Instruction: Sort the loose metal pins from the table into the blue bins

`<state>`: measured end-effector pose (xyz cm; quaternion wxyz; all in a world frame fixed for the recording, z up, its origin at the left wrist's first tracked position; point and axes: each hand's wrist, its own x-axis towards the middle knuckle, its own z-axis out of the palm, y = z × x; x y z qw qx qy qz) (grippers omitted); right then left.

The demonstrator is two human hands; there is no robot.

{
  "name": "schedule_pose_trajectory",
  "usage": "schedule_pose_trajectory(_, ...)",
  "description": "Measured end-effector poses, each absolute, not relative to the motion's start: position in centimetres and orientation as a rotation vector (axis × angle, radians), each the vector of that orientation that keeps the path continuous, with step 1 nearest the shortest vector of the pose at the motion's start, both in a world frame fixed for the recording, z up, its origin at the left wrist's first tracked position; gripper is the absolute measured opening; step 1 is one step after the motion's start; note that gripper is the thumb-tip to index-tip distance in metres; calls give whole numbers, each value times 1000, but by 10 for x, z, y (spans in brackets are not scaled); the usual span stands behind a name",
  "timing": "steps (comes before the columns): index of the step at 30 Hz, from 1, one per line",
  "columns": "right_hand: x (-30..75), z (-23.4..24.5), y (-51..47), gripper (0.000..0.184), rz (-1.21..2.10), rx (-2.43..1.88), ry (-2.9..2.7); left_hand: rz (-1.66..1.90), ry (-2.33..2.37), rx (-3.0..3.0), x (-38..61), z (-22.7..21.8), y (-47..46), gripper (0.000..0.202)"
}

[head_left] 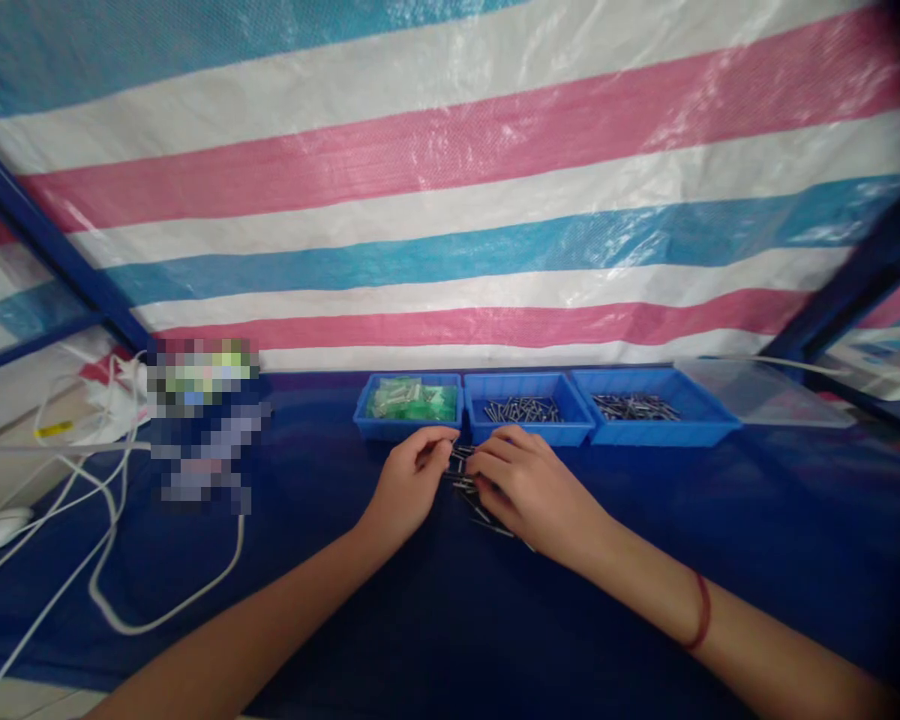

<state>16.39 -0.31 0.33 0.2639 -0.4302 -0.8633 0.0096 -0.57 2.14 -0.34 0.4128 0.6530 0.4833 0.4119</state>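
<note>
A small pile of thin metal screws (487,515) lies on the dark blue tabletop, partly under my hands. My left hand (412,475) is closed, thumb and forefinger pinched at the pile's left side, with screw ends showing at the fingertips. My right hand (536,490) bends its fingers down onto the pile from the right, pinching screws; its palm hides part of the heap. Just beyond stand a blue bin (525,433) of screws, a second blue bin (656,434) of screws to its right, and a blue bin (405,432) with green-printed plastic bags at left.
A clear plastic sheet or lid (772,395) lies right of the bins. White cables (112,600) and a white computer mouse (0,530) are at the left, beside blurred-out items. A striped tarp (450,150) hangs behind, between blue frame posts.
</note>
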Motion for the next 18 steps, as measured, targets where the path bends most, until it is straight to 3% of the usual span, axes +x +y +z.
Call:
schedule_pose_trajectory(9,153,0,-3,16,917,-1050,-1600,1169,912,1102,9,-7,9,25)
schedule_pose_trajectory(18,154,-5,-4,21,1033,-971,-1476,1039,844,988,5,-3,2,29)
